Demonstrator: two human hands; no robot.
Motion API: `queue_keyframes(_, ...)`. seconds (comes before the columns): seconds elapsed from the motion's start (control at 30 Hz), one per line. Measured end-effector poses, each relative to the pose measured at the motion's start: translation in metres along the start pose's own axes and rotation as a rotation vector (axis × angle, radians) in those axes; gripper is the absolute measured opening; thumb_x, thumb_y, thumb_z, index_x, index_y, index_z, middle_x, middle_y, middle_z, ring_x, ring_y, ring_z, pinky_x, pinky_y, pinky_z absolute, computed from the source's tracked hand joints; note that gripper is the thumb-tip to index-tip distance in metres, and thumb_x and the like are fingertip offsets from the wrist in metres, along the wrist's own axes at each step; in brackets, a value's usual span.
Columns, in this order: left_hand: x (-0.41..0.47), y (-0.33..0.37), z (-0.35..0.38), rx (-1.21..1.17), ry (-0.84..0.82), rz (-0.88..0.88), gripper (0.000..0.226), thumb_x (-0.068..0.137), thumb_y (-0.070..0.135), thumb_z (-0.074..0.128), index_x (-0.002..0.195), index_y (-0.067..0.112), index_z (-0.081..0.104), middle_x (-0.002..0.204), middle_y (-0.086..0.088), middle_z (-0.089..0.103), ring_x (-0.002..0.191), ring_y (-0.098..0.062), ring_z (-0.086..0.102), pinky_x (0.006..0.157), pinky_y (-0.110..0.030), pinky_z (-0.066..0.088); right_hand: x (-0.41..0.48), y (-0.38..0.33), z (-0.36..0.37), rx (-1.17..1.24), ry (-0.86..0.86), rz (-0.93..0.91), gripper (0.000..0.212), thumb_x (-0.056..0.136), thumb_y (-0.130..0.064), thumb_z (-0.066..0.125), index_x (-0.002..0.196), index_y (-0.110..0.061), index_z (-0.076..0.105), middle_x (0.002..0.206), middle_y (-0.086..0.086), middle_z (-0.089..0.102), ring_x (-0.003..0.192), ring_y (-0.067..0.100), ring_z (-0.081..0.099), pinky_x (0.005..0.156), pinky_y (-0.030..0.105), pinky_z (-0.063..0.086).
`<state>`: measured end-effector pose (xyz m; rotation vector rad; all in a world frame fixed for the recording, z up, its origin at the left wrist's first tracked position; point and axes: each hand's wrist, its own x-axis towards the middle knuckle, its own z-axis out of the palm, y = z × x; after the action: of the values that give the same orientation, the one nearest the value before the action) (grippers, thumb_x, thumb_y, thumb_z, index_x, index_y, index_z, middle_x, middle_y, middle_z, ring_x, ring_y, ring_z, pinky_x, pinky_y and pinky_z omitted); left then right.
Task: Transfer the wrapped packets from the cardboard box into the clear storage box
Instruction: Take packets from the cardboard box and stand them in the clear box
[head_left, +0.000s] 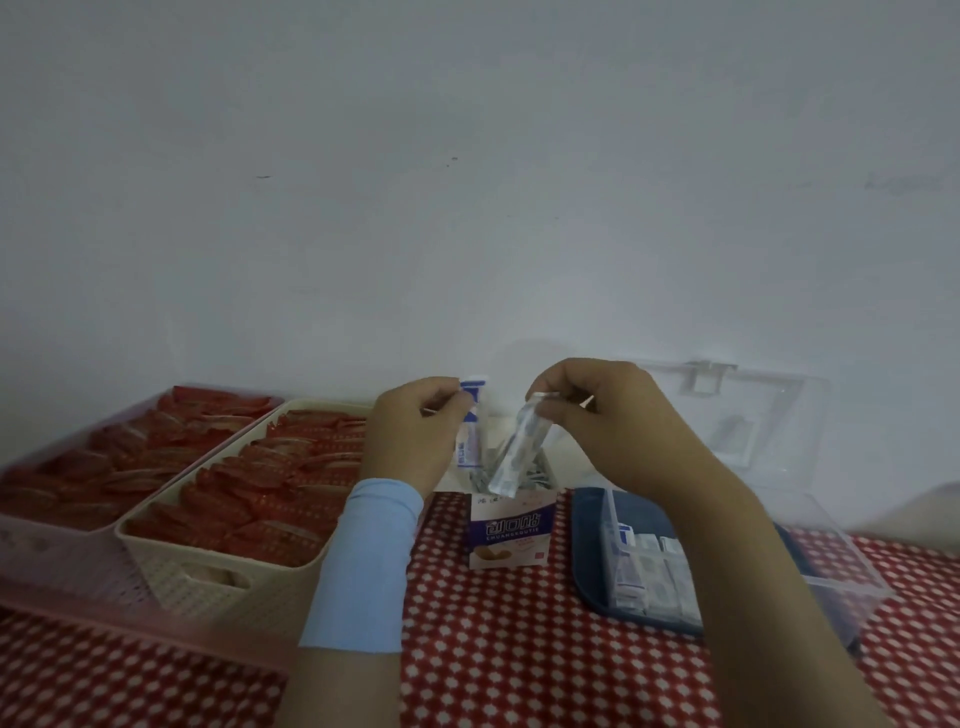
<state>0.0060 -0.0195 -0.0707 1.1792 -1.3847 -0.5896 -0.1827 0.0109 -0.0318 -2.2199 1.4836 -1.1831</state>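
Packet (469, 441) in left hand (410, 436), second packet (514, 457) in right hand (608, 415), two baskets (208, 566)

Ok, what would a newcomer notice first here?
The raised hands at centre: the left hand pinches a blue-and-white packet and the right hand a paler packet, above the open cardboard box. Left of them, a pink basket and a cream basket packed with red packets; at right, the clear storage box.

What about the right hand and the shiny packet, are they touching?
Touching. The head view shows the right hand pinching the top end of the shiny packet, which hangs down over the cardboard box.
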Motion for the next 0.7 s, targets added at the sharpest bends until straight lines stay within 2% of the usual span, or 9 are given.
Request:
queue_keyframes(0.1,-0.006,0.01,0.005,-0.078,-0.258,-0.067,0.02,0.089,0.013,0.07,0.08,0.026,0.081,0.08,0.002,0.078,0.081,-0.024,0.074,0.076,-0.041,0.062,0.0,-0.003,0.002,0.005,-0.045,-0.02,0.021,0.095,-0.019,0.066,0.082,-0.035,0.068,0.08,-0.017,0.068,0.075,-0.008,0.058,0.066,0.006,0.041)
queue_keyframes(0.2,-0.008,0.015,0.01,-0.178,-0.34,-0.116,0.011,0.09,0.016,0.071,0.098,0.016,0.079,0.087,0.001,0.078,0.081,-0.017,0.075,0.068,-0.027,0.06,0.001,-0.001,0.006,-0.021,-0.043,-0.022,0.015,0.095,-0.021,0.066,0.085,-0.031,0.069,0.093,-0.016,0.066,0.08,-0.007,0.058,0.069,0.008,0.041)
queue_keyframes(0.27,-0.009,0.014,0.009,-0.183,-0.367,-0.127,0.011,0.091,0.019,0.07,0.097,0.013,0.077,0.085,0.001,0.078,0.077,-0.012,0.074,0.065,-0.023,0.057,0.002,0.002,0.008,-0.003,-0.032,-0.024,0.012,0.095,-0.021,0.066,0.087,-0.029,0.071,0.105,-0.018,0.064,0.084,-0.005,0.058,0.072,0.009,0.04)
queue_keyframes(0.3,-0.009,0.013,0.008,-0.197,-0.376,-0.145,0.011,0.093,0.02,0.068,0.094,0.013,0.077,0.083,0.0,0.077,0.075,-0.013,0.073,0.066,-0.024,0.057,0.002,0.002,0.008,0.014,-0.029,-0.015,0.012,0.095,-0.02,0.066,0.088,-0.029,0.071,0.105,-0.018,0.065,0.084,-0.005,0.059,0.072,0.009,0.04)
queue_keyframes(0.4,-0.009,0.008,0.008,-0.334,-0.423,-0.239,0.019,0.097,0.024,0.061,0.091,0.011,0.074,0.084,-0.005,0.075,0.077,-0.019,0.07,0.071,-0.033,0.056,0.001,0.004,0.006,0.084,-0.021,0.009,0.017,0.095,-0.015,0.065,0.086,-0.028,0.07,0.085,-0.011,0.071,0.077,-0.002,0.062,0.07,0.013,0.044)
queue_keyframes(0.5,-0.012,0.005,0.007,-0.578,-0.539,-0.342,0.036,0.089,0.033,0.068,0.106,0.001,0.072,0.094,-0.014,0.071,0.082,-0.024,0.068,0.074,-0.038,0.056,0.0,0.004,0.003,0.26,-0.043,0.02,0.016,0.093,-0.004,0.063,0.089,-0.017,0.071,0.081,-0.003,0.074,0.075,0.008,0.068,0.072,0.021,0.052)
queue_keyframes(0.57,-0.014,0.005,0.004,-0.654,-0.635,-0.366,0.053,0.085,0.032,0.071,0.118,-0.008,0.063,0.1,-0.018,0.069,0.088,-0.027,0.069,0.076,-0.039,0.057,0.0,0.003,0.002,0.365,-0.051,0.014,0.015,0.093,0.0,0.063,0.093,-0.013,0.071,0.082,0.0,0.074,0.071,0.007,0.066,0.069,0.018,0.051)
queue_keyframes(0.7,-0.02,0.009,0.003,-0.804,-0.708,-0.393,0.041,0.09,0.018,0.062,0.121,-0.01,0.06,0.109,-0.022,0.071,0.095,-0.032,0.072,0.075,-0.038,0.06,-0.001,0.002,0.003,0.458,-0.034,0.033,0.02,0.092,-0.002,0.066,0.104,-0.018,0.071,0.079,-0.003,0.07,0.068,0.006,0.062,0.07,0.018,0.053)
